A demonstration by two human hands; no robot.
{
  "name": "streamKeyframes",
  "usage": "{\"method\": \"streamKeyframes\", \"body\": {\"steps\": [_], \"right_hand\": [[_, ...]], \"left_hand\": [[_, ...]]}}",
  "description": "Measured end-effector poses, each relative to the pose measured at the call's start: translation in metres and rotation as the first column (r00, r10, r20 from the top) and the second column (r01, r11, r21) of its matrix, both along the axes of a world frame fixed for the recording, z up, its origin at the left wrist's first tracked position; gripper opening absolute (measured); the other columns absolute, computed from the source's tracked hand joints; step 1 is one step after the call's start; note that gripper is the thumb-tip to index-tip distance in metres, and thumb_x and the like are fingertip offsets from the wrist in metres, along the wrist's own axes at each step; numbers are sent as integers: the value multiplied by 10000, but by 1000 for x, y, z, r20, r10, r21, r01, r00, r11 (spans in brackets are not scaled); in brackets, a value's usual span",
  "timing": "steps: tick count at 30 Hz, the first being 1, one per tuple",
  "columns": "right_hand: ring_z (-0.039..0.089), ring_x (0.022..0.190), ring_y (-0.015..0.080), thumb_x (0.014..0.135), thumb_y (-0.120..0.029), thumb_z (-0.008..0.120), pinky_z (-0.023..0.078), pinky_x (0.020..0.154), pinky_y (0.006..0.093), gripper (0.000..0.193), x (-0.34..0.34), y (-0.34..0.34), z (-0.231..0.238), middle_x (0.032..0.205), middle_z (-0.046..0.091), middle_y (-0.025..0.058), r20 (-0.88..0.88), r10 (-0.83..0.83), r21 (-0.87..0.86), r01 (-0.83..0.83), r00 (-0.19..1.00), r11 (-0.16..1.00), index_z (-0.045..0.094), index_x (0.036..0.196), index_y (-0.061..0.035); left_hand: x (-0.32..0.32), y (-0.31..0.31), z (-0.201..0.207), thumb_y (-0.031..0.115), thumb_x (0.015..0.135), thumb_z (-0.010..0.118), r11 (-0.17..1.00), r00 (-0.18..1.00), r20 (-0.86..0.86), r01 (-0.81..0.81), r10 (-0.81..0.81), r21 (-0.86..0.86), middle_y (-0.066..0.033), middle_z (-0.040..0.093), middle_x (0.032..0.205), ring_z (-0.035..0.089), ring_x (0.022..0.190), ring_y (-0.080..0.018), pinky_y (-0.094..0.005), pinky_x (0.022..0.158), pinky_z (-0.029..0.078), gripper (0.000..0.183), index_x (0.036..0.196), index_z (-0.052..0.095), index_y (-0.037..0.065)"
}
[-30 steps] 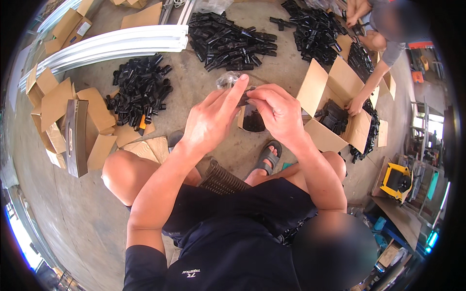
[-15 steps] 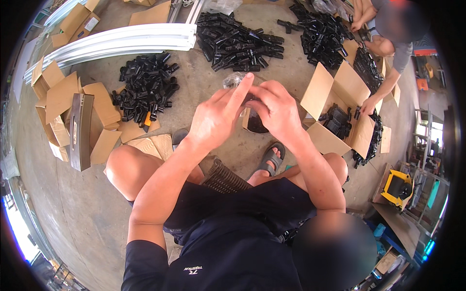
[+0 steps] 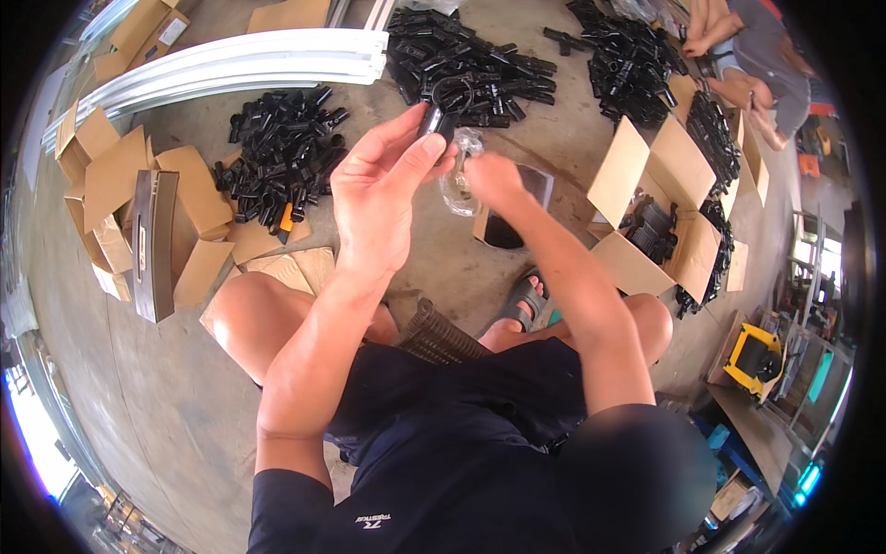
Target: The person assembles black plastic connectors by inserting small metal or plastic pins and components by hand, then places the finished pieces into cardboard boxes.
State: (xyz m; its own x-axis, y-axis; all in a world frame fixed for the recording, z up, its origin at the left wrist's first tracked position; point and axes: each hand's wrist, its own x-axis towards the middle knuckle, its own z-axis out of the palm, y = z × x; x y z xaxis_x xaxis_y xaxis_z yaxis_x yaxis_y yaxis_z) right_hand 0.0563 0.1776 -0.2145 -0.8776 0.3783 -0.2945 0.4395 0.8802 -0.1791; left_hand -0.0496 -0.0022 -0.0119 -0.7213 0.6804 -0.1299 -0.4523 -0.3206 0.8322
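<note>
Raised before me, my left hand (image 3: pixel 380 189) grips a black plastic fitting (image 3: pixel 434 121) between thumb and fingers. The fitting has a short tube at the bottom and an open ring at its top. My right hand (image 3: pixel 495 180) is curled and held low, just right of a clear plastic bag (image 3: pixel 459 201). Its fingertips are at the bag's edge and hidden, so what they pinch cannot be seen. Small metallic-looking bits show inside the bag. Below that hand is a small open carton (image 3: pixel 481 224) with a plastic liner and dark contents.
Piles of black fittings lie at left (image 3: pixel 281 157), centre and right. Open cardboard boxes (image 3: pixel 692 254) flank me, the right one holding black parts. Long white metal profiles (image 3: pixel 231 66) stretch across the upper left. A co-worker (image 3: pixel 766 69) sits at upper right. A brown spring-like mat (image 3: pixel 438 332) lies between my legs.
My hands have come apart. The left now holds the black fitting up in plain view, while the right has moved to the plastic bag. The co-worker's arm has drawn back from the right-hand box.
</note>
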Motion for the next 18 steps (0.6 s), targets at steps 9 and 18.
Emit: {"method": "streamKeyframes", "body": {"steps": [9, 18], "right_hand": [[731, 949, 371, 937, -149, 543, 606, 786, 470, 271, 8, -50, -141, 1057, 737, 203, -292, -428, -435, 279, 855, 856, 711, 1112, -28], [659, 1122, 356, 924, -150, 590, 586, 904, 433, 341, -11, -57, -74, 1175, 691, 208, -99, -243, -254, 212, 965, 944, 650, 1217, 16]], "left_hand": [[0, 1, 0, 13, 979, 662, 1000, 979, 201, 18, -17, -1, -170, 732, 1140, 736, 968, -235, -363, 890, 619, 342, 1316, 620, -30], [-4, -8, -16, 101, 1006, 652, 999, 887, 462, 6, 10, -33, -178, 719, 1156, 724, 1007, -240, -345, 913, 609, 328, 1317, 609, 6]]}}
